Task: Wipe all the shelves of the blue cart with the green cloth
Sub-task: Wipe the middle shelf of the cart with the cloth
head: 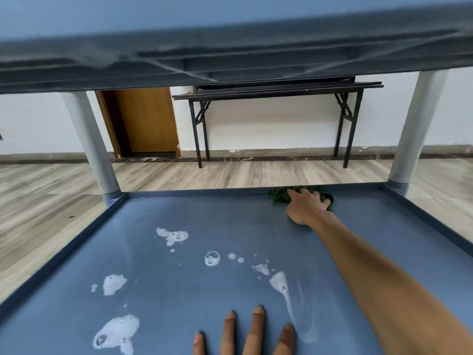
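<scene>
I look in under an upper shelf (230, 55) of the blue cart at a lower shelf (210, 221). White foam patches (117, 331) lie across this shelf's near and middle parts. My right hand (305, 208) reaches to the far edge and presses flat on the green cloth (279, 195), which is bunched against the far rim. My left hand (245, 334) shows only its fingers at the bottom edge, spread flat on the shelf and holding nothing.
Grey posts stand at the far left corner (89, 144) and far right corner (414, 129) of the shelf. Beyond the cart are a wood floor, a black folding table (276, 92) against the white wall, and a brown door (146, 121).
</scene>
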Motion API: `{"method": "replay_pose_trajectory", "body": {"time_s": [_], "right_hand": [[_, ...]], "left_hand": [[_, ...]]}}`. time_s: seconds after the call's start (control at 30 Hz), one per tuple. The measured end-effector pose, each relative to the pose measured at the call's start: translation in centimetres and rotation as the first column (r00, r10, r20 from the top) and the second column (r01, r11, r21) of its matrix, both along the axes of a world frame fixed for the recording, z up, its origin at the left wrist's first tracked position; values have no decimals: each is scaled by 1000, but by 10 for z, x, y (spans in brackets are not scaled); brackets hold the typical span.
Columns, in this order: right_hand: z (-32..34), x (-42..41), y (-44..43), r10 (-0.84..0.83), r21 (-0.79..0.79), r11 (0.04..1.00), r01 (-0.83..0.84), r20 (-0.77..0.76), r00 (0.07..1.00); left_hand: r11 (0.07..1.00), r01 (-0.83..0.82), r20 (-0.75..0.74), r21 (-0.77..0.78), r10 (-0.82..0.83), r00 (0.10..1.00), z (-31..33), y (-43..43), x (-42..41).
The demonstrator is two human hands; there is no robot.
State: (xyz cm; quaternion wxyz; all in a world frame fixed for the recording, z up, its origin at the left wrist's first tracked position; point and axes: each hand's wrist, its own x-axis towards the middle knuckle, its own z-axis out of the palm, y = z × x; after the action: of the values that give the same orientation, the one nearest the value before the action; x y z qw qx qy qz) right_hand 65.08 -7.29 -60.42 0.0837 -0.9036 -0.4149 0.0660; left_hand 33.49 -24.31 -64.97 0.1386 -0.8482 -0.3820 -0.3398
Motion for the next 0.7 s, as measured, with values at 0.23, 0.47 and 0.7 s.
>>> {"method": "replay_pose_trajectory", "body": {"time_s": [0.23,0.47,0.7], "right_hand": [[-1,1,-40,326,16,945,-326,9,945],[0,-63,-164,508,28,861,-508,3,861],[11,-123,-270,577,-73,815,-575,10,816]], "left_hand": [[997,26,65,-77,-21,998,2,-16,4],[934,29,-17,-357,-37,999,20,-19,-3],[936,-48,-45,-350,34,998,32,-27,-11]]}}
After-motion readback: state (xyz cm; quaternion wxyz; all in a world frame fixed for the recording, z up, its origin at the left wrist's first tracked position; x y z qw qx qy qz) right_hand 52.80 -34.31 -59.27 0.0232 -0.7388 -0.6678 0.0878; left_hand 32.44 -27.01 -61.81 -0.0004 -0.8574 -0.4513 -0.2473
